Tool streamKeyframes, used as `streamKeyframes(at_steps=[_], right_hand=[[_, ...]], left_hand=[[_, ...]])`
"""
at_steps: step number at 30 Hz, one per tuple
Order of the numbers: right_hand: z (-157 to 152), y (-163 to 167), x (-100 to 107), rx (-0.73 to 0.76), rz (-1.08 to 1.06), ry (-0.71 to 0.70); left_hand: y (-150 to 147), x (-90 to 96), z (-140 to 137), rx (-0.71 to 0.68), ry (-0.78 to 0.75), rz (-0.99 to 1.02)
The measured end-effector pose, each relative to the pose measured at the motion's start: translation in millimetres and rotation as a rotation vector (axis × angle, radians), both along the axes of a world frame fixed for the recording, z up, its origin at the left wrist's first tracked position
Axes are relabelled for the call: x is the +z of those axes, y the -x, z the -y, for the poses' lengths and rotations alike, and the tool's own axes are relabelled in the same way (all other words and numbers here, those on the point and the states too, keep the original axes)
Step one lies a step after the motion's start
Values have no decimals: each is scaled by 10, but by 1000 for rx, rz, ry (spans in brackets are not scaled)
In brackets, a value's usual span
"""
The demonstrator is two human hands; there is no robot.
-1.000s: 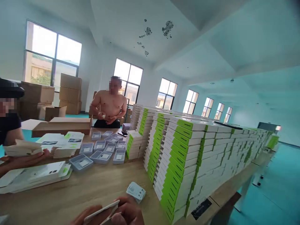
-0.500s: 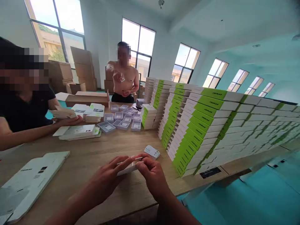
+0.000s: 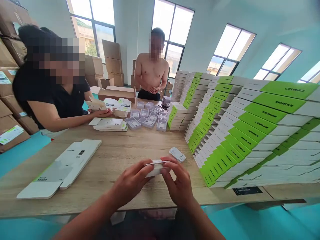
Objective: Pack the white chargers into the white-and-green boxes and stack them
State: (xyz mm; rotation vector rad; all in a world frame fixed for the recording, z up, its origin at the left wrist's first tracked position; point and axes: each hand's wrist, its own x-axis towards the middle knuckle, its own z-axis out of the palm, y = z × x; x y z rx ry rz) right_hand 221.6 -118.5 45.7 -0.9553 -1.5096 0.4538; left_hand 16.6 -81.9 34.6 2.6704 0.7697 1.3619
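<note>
Low over the table's near edge, a small white box (image 3: pixel 155 170) is held between my two hands. My left hand (image 3: pixel 131 181) grips its left end, fingers along the top and thumb below. The right end sits between the thumb and fingers of my right hand (image 3: pixel 178 180). A thin edge, perhaps a flap, runs along the box's top under my fingertips. Just beyond my right hand lies a small pile of printed white cards (image 3: pixel 177 154). What is inside the box cannot be seen.
Tall stacks of white-and-green boxes (image 3: pixel 240 133) line the right. Flattened cartons (image 3: pixel 72 163) lie left on the wooden table (image 3: pixel 112 150). Grey trays (image 3: pixel 147 120) sit mid-table. One person (image 3: pixel 57 100) at left holds a folded carton; another (image 3: pixel 152 75) stands behind the table.
The view has swung left, so everything sits farther right in it. My right fingers have shifted along the box's top edge. The person at the back has lowered a raised hand to the waist.
</note>
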Motion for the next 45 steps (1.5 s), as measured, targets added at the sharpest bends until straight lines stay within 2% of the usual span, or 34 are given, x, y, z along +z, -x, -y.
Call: streamKeyframes(at_steps=[2,4,7,12,18,22,24,27,29,31,33,35,37,39,42,45], right_hand=[[-18,-75,23,40,189,-50],[-38,-92,55,19,254,-43],[-50,-24,72,-60,193,-10],[-70,54,-16,-158,62,-23],[-265,-164,-81,9,344,-82],[-366,-252,-31,53,378,-122],[-377,-277,7,61,363,-105],[-371,-305,39,61,230,14],[-369,-290,18,123,40,179],[-385,-238,-55,249,-153,390],[-435,-192,-174,343,-229,549],[-531,-226,-310,259,-91,546],[-666,-391,-420,55,126,442],[-818,-660,-483,-117,280,375],[-1028,-1059,-517,-185,390,425],[-1160,-1258,-530,-192,492,508]], left_hand=[[-2,8,6,1,-9,1],[-13,-10,15,16,-21,8],[-28,-65,17,16,-22,36],[9,-130,-49,-56,35,104],[72,-72,-146,76,57,210],[63,0,-205,67,79,245],[66,31,-236,46,156,283],[111,75,-283,-66,365,370],[159,88,-312,-109,395,371],[199,70,-347,-83,239,203],[214,20,-403,-105,49,-72],[210,-50,-503,-173,-5,-241],[208,-128,-655,-166,83,-197],[226,-213,-834,-90,202,-20],[276,-351,-1051,20,362,243],[303,-454,-1113,216,630,345]])
